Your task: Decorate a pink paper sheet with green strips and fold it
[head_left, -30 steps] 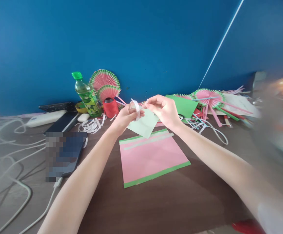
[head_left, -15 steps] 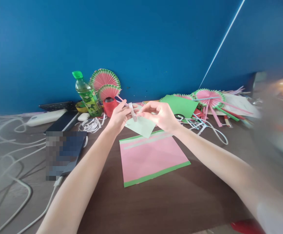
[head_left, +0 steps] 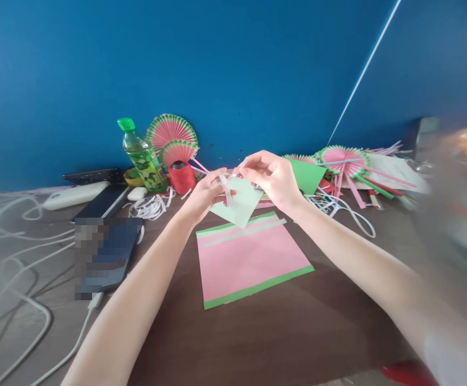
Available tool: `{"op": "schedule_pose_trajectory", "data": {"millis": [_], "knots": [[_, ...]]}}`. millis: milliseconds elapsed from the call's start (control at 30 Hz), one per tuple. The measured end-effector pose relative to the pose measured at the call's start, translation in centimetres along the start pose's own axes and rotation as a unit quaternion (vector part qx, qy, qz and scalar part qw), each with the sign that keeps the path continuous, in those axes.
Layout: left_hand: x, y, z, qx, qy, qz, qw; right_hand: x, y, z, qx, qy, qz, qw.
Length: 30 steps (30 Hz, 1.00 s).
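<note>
My left hand (head_left: 203, 197) is closed on a small sheet of pale green paper (head_left: 242, 208), raised above the tabletop. A narrow whitish strip (head_left: 227, 188) hangs down by the left fingers, across the paper's left side. My right hand (head_left: 272, 178) pinches at the paper's upper edge, where a thin pale strip end (head_left: 238, 170) shows at its fingertips. Whether both strip pieces are one, I cannot tell. Below the hands, a pink sheet (head_left: 253, 260) with green borders lies flat, a pale strip (head_left: 244, 234) running along its upper part.
Pink and green pleated fans (head_left: 172, 134) stand at the back left by a green-capped bottle (head_left: 147, 163) and a red spool (head_left: 182, 178). A phone (head_left: 115, 257), cables and curled white scraps (head_left: 150, 206) lie left. Green paper (head_left: 309, 176), another fan (head_left: 343, 161) and strips lie right.
My right hand has moved slightly right and up, its fingertips now at the paper's upper edge with a thin strip end. The pale green paper has shifted slightly right.
</note>
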<state>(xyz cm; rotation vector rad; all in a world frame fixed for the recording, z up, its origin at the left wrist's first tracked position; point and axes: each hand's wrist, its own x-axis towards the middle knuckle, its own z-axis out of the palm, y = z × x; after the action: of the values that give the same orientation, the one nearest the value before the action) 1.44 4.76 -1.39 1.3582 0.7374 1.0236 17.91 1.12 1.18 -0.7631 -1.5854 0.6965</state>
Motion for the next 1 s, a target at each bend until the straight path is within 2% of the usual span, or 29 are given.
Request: {"op": "schedule_pose_trajectory", "data": {"millis": [133,267,400,500,700,1000], "knots": [[0.0,-0.1,0.1,0.015,0.015,0.011,1.000,0.0,0.0,0.1,0.011,0.011,0.016,1.000],[-0.1,0.1,-0.1,0.020,-0.027,0.010,0.999,0.3,0.4,-0.3,0.037,0.019,0.021,0.999],[-0.2,0.5,-0.1,-0.022,-0.074,0.001,0.997,0.6,0.6,-0.7,0.075,0.027,0.039,0.996],[-0.2,0.8,0.1,-0.049,-0.090,-0.008,0.995,0.7,0.6,-0.7,0.106,0.008,0.052,0.993],[-0.3,1.4,0.6,-0.094,-0.077,-0.013,0.993,0.8,1.5,-1.0,0.123,-0.050,0.024,0.991],[-0.5,1.5,0.8,-0.092,-0.055,-0.027,0.994,0.9,2.1,-1.3,0.157,-0.060,0.006,0.986]]}}
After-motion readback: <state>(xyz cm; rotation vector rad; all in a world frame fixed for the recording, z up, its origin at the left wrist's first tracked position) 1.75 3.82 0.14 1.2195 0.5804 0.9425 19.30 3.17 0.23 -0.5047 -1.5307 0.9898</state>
